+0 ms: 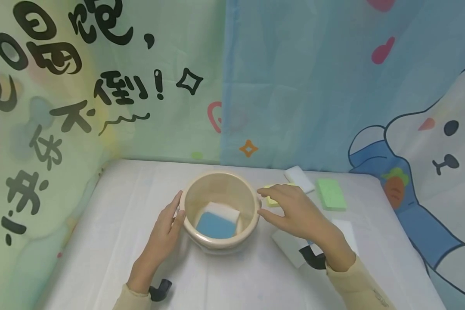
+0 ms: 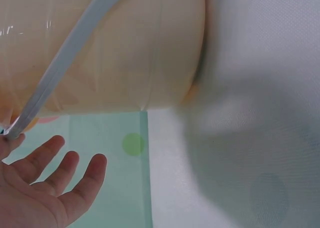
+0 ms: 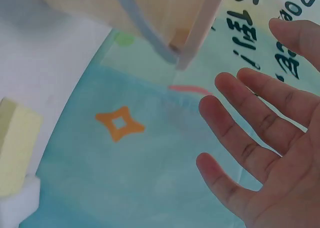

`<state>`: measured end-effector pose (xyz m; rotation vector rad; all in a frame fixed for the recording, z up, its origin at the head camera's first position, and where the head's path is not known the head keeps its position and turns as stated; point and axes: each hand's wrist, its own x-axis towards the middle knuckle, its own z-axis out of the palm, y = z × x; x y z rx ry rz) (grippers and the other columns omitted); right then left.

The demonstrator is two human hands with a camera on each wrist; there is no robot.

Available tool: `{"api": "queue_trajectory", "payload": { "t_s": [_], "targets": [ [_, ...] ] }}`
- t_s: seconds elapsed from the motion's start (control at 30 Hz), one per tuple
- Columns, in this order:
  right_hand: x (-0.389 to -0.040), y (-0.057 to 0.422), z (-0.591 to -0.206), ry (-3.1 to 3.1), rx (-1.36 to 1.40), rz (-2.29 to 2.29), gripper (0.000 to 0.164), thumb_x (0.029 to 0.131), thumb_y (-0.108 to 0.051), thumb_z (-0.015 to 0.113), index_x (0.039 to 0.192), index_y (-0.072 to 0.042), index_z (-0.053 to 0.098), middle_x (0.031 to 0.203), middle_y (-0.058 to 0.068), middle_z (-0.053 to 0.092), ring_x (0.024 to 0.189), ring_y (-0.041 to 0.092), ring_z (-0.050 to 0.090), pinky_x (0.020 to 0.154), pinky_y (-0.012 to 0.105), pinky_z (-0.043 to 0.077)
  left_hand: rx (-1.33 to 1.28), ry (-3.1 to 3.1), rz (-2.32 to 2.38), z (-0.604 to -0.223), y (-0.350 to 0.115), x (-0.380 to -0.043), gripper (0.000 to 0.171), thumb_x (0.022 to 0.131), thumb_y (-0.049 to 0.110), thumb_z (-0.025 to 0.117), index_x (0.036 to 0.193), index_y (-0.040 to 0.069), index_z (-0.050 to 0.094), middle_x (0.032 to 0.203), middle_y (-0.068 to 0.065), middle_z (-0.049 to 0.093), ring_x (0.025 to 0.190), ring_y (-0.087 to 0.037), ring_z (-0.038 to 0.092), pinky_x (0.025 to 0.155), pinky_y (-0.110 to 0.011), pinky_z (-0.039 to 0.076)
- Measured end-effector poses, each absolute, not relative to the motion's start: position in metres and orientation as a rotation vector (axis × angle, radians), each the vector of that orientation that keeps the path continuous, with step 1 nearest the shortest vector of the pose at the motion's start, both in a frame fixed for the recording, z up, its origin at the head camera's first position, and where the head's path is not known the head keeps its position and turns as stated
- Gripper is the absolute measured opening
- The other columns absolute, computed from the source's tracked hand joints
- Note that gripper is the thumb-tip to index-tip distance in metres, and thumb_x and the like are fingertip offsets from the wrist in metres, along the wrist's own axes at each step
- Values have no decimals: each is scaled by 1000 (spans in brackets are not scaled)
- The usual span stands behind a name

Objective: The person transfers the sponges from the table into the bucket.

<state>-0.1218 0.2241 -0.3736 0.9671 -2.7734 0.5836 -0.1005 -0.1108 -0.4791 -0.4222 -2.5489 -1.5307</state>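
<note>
A cream bucket (image 1: 217, 187) stands upright on the white-covered table, with a blue sponge (image 1: 216, 226) and a white block (image 1: 221, 209) inside. My left hand (image 1: 164, 232) is at the bucket's left rim. In the left wrist view its fingers are spread and relaxed, one fingertip right at the end of the grey bucket handle (image 2: 65, 58). On the other side, my right hand (image 1: 298, 211) is near the right rim, thumb and fingers apart. The right wrist view has its fingers extended with nothing between them and a gap to the bucket (image 3: 150, 8).
Right of the bucket lie a yellow sponge (image 1: 272, 201), partly behind my right hand, a white block (image 1: 299, 178) and a green sponge (image 1: 332, 194). Pale flat pieces (image 1: 288, 247) lie below my right forearm. A printed curtain (image 1: 286, 86) hangs behind the table.
</note>
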Motion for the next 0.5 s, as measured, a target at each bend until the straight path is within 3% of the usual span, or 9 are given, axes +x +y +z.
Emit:
{"api": "queue_trajectory", "payload": {
  "t_s": [0.13,0.5],
  "targets": [
    [-116,237,-374,-2839,878,571,43,92,-31,72,127,-5,66,121,8,67,113,32,60,97,57,44,-430,-2547,-1529,-479,-111,-101,54,110,27,41,157,4,29,156,-16,37,141,-35,37,99,-54,48],
    [-98,269,-386,-2812,763,564,42,90,-23,75,126,-3,66,119,11,68,109,33,63,92,57,48,-446,-2538,-1535,-479,-112,-101,54,110,25,42,157,4,29,156,-16,37,141,-35,37,99,-54,48]
  ]
}}
